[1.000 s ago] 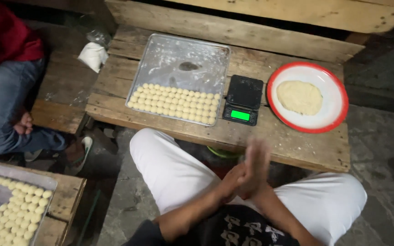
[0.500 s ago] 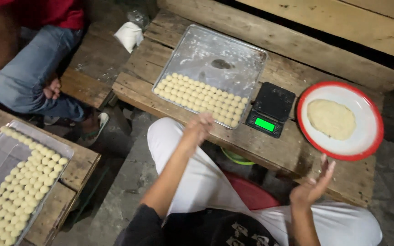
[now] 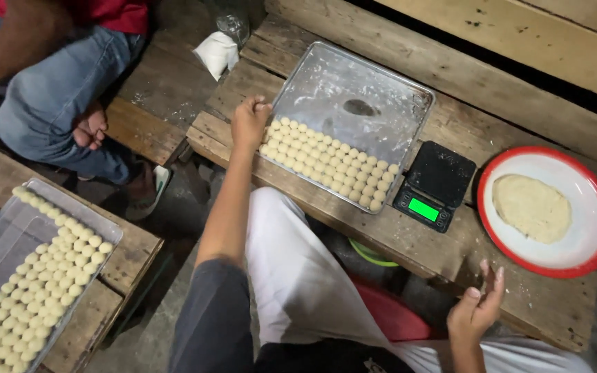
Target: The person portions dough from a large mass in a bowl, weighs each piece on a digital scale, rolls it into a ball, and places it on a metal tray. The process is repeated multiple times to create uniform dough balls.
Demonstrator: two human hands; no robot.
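My left hand [image 3: 250, 121] was at the far-left corner of the metal tray [image 3: 381, 90], fingers curled down over the end of the top row of dough balls [image 3: 326, 162] — couldn't tell if it pinched one or just touched. The balls sat in neat rows along the tray's near edge; the far part was bare w/ a dark smear. My right hand [image 3: 477, 312] hung loose and empty, fingers spread, over the near-right edge of the wooden table [image 3: 443, 249]. Just beyond it, the red-rimmed plate [image 3: 589, 255] held a flat dough lump [image 3: 531, 207]. A black scale [image 3: 435, 185] w/ lit green display stood btwn tray and plate. Far left, another person's hand [image 3: 90, 128] rested on a denim knee.
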